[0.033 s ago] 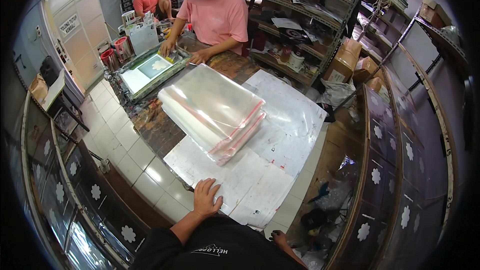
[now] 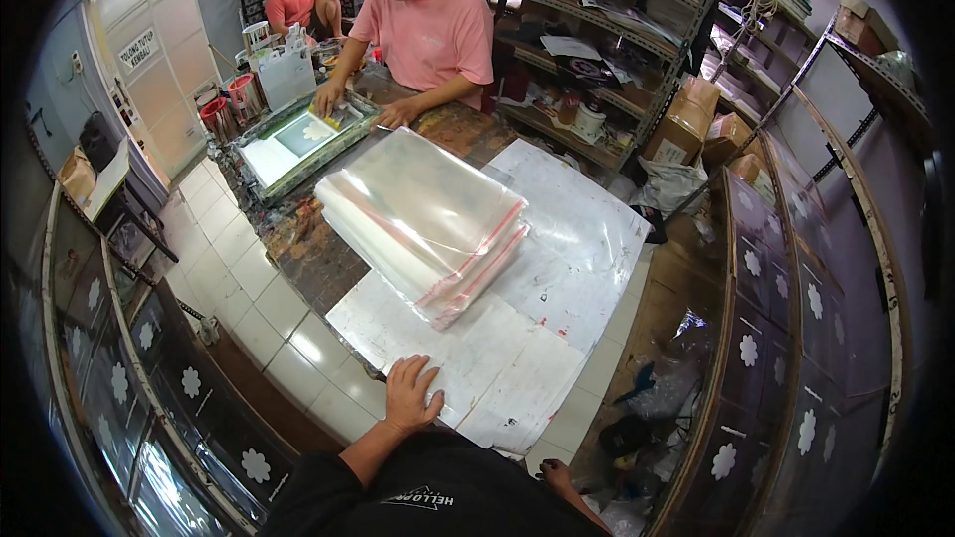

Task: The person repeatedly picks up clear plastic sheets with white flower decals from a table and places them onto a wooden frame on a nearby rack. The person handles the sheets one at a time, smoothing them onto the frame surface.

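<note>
The left hand (image 2: 411, 393) lies flat and open on the big white paper sheet (image 2: 497, 358), low in the frame, holding nothing. Above it sits a stack of clear plastic bags with red strips (image 2: 423, 219).

The right hand (image 2: 557, 475) peeks out at the bottom; I cannot tell if it is open.

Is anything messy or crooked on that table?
Yes. The stack of clear bags has slid sideways, its red-striped edges fanned out. Paint smears stain the bare tabletop. The left hand lies flat on the white sheets.

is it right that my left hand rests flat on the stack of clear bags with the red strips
Not quite. In the head view the left hand rests flat on the white sheet covering the table, apart from the stack of clear bags with the red strips, which lies farther along the table.
</note>
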`<act>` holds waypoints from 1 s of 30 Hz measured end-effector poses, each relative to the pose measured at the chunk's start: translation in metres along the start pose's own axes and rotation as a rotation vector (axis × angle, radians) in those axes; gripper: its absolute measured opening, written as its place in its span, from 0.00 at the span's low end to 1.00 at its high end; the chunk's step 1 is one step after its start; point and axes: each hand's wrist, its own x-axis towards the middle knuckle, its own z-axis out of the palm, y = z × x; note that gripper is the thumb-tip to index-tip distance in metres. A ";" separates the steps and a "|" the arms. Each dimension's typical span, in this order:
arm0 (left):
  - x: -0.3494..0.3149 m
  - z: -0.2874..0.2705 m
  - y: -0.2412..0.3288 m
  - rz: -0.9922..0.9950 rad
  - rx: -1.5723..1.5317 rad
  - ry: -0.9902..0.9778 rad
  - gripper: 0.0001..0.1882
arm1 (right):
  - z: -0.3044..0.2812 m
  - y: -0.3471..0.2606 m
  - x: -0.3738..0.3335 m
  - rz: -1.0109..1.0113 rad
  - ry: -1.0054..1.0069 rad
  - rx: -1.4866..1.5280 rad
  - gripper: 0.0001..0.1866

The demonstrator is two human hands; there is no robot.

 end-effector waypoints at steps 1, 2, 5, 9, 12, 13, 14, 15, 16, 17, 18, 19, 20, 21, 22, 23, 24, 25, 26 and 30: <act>0.002 0.000 -0.002 -0.002 0.005 0.000 0.25 | 0.002 0.002 0.003 0.007 0.002 0.015 0.21; 0.004 0.000 -0.003 -0.002 0.008 -0.001 0.25 | 0.004 0.003 0.007 0.015 0.005 0.032 0.21; 0.008 0.003 -0.003 0.013 0.018 -0.003 0.26 | 0.006 0.018 0.007 0.026 0.037 -0.018 0.20; 0.015 0.006 -0.001 0.085 0.016 -0.003 0.25 | 0.010 0.034 0.009 -0.020 0.046 -0.100 0.20; 0.007 0.011 -0.011 0.089 -0.009 0.029 0.24 | 0.013 0.032 0.020 -0.077 0.040 -0.352 0.24; 0.004 0.014 -0.013 0.076 -0.012 0.017 0.24 | 0.014 0.007 0.006 -0.110 0.071 -0.462 0.23; 0.002 0.018 -0.015 0.061 -0.026 -0.003 0.24 | 0.015 0.009 0.005 -0.132 0.116 -0.490 0.22; 0.000 0.022 -0.019 0.091 -0.013 0.002 0.24 | 0.020 0.020 0.011 -0.156 0.190 -0.460 0.22; -0.003 0.027 -0.026 0.109 0.005 0.016 0.24 | 0.026 0.026 0.017 -0.140 0.192 -0.420 0.21; -0.003 0.030 -0.033 0.140 0.014 0.012 0.23 | 0.032 0.024 0.016 -0.146 0.232 -0.361 0.20; -0.004 0.031 -0.037 0.151 0.036 0.024 0.23 | 0.032 0.012 0.009 -0.151 0.229 -0.329 0.20; -0.003 0.030 -0.034 0.176 0.086 0.045 0.24 | 0.032 0.004 0.001 -0.122 0.243 -0.300 0.20; -0.002 0.031 -0.038 0.205 0.099 0.042 0.24 | 0.031 -0.003 -0.008 -0.118 0.251 -0.248 0.20; -0.002 0.032 -0.042 0.222 0.112 0.045 0.25 | 0.034 -0.004 -0.009 -0.080 0.254 -0.222 0.21; -0.002 0.033 -0.046 0.234 0.128 0.051 0.25 | 0.035 -0.003 -0.012 -0.044 0.253 -0.201 0.21; -0.004 0.036 -0.049 0.239 0.123 0.050 0.26 | 0.035 0.002 -0.019 -0.010 0.243 -0.182 0.21; -0.002 0.035 -0.048 0.249 0.128 0.046 0.26 | 0.035 0.000 -0.027 0.011 0.226 -0.173 0.22; -0.001 0.035 -0.046 0.255 0.135 0.044 0.26 | 0.036 -0.002 -0.033 0.031 0.206 -0.167 0.22; -0.001 0.034 -0.044 0.258 0.143 0.043 0.26 | 0.039 0.004 -0.034 0.051 0.191 -0.173 0.22; -0.003 0.033 -0.041 0.231 0.062 0.037 0.25 | 0.038 0.018 -0.043 0.058 0.181 -0.259 0.23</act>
